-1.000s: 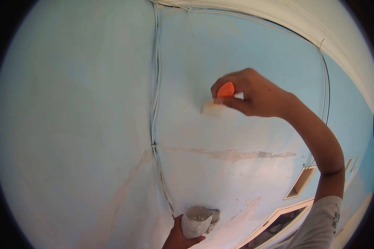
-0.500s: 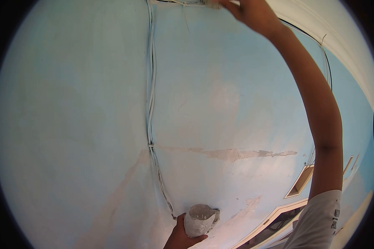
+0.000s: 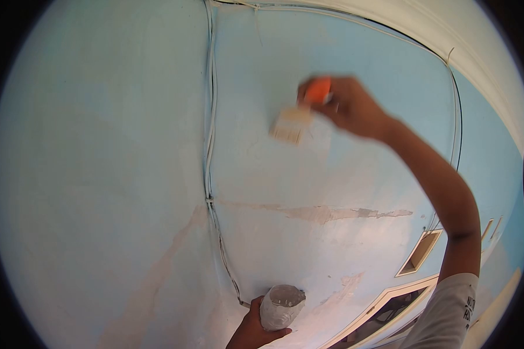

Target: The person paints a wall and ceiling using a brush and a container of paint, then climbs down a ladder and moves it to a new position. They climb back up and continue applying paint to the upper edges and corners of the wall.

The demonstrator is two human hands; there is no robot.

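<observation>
My right hand grips the orange handle of a paintbrush, its pale bristles pointing down and left in front of the blue wall. Hand and brush are blurred by motion. Low in the view, my left hand is wrapped round a paint-smeared whitish cup, held with its mouth tilted partly toward me. Inside the cup the walls look grey with white specks.
A bundle of white cables runs down the wall, with more along the ceiling edge. A peeling patch crosses the wall. Lower right are a small framed opening and a larger window frame.
My right hand has come down from the cables at the top of the wall, bringing the brush to mid-wall. My left hand and the cup have barely moved.
</observation>
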